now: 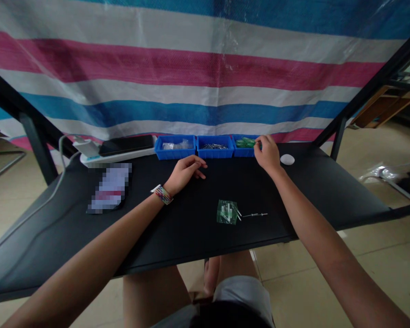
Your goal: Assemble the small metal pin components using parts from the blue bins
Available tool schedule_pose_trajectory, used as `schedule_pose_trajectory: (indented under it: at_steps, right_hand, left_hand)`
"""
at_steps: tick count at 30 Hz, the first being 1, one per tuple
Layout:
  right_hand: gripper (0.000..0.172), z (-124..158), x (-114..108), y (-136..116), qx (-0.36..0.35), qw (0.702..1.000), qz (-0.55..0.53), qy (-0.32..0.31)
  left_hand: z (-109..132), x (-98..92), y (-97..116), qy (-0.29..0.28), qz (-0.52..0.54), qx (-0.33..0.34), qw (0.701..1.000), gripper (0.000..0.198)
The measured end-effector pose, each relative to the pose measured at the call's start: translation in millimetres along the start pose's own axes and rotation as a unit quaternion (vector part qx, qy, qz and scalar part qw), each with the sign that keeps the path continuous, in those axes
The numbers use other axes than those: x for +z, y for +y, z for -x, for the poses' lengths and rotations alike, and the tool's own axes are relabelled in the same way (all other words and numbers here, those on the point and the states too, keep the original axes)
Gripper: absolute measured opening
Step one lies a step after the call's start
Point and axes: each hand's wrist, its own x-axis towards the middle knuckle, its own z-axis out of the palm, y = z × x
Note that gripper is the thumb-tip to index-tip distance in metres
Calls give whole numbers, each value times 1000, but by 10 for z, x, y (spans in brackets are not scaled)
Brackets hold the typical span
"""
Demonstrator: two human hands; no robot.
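My right hand (267,152) is at the right edge of the right blue bin (244,151), which holds green plastic bags. Its thumb and fingertips are pressed together; whatever they hold is too small to make out. My left hand (186,174) rests over the black table in front of the bins, fingers loosely apart and holding nothing. Metal pins lie in the middle blue bin (215,152), and clear plastic packets in the left blue bin (176,153). Nearer the front edge lies a green-tinted clear bag (227,212) with small pieces, beside a thin metal rod (256,214).
A white power strip (119,157) with a dark phone (126,145) on it stands at the back left of the table (177,232). A blurred-out packet (111,188) lies in front. A white oval object (287,159) sits right of my right hand.
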Motion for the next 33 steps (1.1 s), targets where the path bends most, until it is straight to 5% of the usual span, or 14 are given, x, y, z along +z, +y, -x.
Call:
schedule_pose_trajectory:
  at_steps: [11, 17, 19, 21, 24, 26, 33]
  right_hand:
    - [28, -14, -50, -77, -8, 1000, -3, 4]
    - [20, -7, -313, -412, 0, 993, -117, 10]
    - [10, 95, -510, -566, 30, 975, -211, -65]
    - [12, 269, -752, -679, 46, 936, -274, -217]
    - [7, 601, -1121, -728, 25, 868, -256, -426]
    - [7, 809, -1312, -710, 33, 832, -213, -510]
    - [5, 1099, -1509, -611, 31, 834, -135, -535]
  left_hand:
    - [36, 24, 47, -34, -51, 24, 998, 22]
    - [133, 79, 145, -133, -287, 105, 943, 20]
    - [137, 81, 142, -142, -322, 124, 928, 21]
    - [129, 76, 125, -144, -328, 128, 925, 21]
    - [113, 67, 100, -145, -328, 129, 924, 20]
    - [108, 65, 91, -147, -333, 133, 922, 19]
    - [110, 74, 98, -142, -348, 134, 917, 19]
